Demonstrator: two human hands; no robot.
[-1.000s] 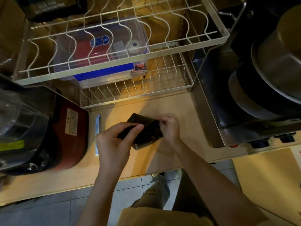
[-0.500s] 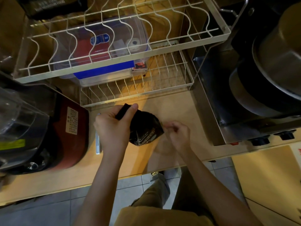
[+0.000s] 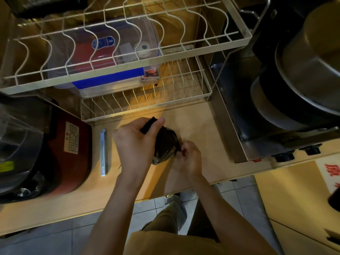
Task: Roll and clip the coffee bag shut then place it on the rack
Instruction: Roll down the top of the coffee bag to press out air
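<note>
A small black coffee bag with pale patterned print stands on the wooden counter. My left hand grips its folded top edge, thumb over the black strip. My right hand pinches the bag's lower right side. A long pale blue clip lies flat on the counter just left of my left hand, untouched. The white wire rack stands right behind the bag, with a wider upper tier above it.
A clear box with a blue lid fills the left of the lower tier. A red appliance and a clear blender jug stand to the left. A steel stove with stacked pots is on the right.
The bag went from lying flat between both hands to standing upright, held at the top by my left hand. My right hand let go briefly, then returned to the bag's lower side.
</note>
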